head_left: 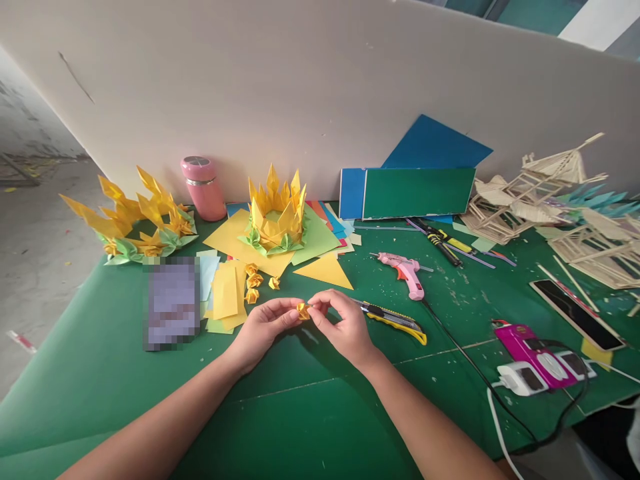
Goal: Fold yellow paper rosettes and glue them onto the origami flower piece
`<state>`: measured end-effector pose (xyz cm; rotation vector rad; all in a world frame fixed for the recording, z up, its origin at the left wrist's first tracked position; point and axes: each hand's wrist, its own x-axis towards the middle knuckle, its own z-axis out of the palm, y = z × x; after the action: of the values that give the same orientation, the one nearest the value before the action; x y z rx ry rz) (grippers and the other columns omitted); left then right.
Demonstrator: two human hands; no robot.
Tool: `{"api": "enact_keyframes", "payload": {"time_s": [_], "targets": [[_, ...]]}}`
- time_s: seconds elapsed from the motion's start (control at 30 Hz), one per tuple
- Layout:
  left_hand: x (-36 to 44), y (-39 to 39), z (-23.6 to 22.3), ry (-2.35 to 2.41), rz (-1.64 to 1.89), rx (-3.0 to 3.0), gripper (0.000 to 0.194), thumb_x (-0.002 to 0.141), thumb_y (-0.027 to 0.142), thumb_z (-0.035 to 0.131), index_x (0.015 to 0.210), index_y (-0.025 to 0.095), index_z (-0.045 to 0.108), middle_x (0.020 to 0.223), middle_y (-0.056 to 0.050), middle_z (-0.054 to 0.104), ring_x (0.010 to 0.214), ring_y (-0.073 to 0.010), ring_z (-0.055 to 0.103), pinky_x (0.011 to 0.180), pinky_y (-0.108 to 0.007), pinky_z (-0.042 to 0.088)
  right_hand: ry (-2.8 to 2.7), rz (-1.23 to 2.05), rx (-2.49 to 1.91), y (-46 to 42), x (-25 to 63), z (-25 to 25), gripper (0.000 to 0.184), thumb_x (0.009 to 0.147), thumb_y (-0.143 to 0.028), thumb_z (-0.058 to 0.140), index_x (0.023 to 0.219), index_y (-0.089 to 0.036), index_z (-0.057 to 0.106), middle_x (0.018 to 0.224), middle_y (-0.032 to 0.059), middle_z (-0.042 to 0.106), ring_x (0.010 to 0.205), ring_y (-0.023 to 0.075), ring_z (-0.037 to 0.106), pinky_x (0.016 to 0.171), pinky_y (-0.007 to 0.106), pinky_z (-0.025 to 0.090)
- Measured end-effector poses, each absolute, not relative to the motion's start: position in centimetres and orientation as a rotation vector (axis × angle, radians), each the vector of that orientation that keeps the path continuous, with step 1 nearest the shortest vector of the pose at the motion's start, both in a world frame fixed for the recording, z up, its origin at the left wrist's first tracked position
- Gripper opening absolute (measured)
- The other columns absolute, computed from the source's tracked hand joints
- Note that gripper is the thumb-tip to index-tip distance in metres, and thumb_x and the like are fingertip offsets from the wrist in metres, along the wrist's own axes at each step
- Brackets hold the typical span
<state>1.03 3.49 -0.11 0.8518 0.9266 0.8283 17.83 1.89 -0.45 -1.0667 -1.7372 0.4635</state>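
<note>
A small folded yellow paper piece [303, 311] is pinched between both hands just above the green table [280, 407]. My left hand [265, 325] grips it from the left with its fingertips. My right hand [341, 323] pinches it from the right with thumb and forefinger. Several similar small yellow folded pieces [253, 281] lie just beyond my left hand, beside a stack of yellow paper squares [225, 293].
A yellow paper crown [277, 212] sits on coloured sheets. Yellow and green paper flowers [135, 223] and a pink bottle [203, 187] stand at left. A yellow utility knife [395, 320], pink glue gun [404, 271], power strip [543, 367], phone [575, 312] and wooden stick models [540, 193] lie at right.
</note>
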Motion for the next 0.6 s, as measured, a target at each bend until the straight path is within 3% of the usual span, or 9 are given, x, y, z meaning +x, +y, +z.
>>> {"api": "enact_keyframes", "payload": {"time_s": [0.3,0.6], "targets": [[1.22,3.28,0.20,0.964,0.861,0.871,0.032,0.056,0.034,0.084,0.080,0.018,0.070,0.078,0.000,0.074,0.079,-0.0161,0.067,0.085,-0.031,0.050,-1.878,0.207,-1.003,1.83,17.46,-0.50,0.007,0.087,-0.016,0.056,0.083,-0.021,0.059,0.074,0.0030,0.068,0.069,0.0168,0.061,0.065,0.032,0.049],[1.32,3.27,0.09,0.970,0.890,0.865,0.033,0.054,0.034,0.085,0.076,0.017,0.069,0.074,0.001,0.074,0.074,-0.0135,0.067,0.078,-0.027,0.052,-1.839,0.278,-1.032,1.76,17.38,-0.17,0.007,0.083,-0.015,0.058,0.080,-0.021,0.059,0.071,0.0019,0.066,0.064,0.0153,0.060,0.062,0.029,0.049]]}}
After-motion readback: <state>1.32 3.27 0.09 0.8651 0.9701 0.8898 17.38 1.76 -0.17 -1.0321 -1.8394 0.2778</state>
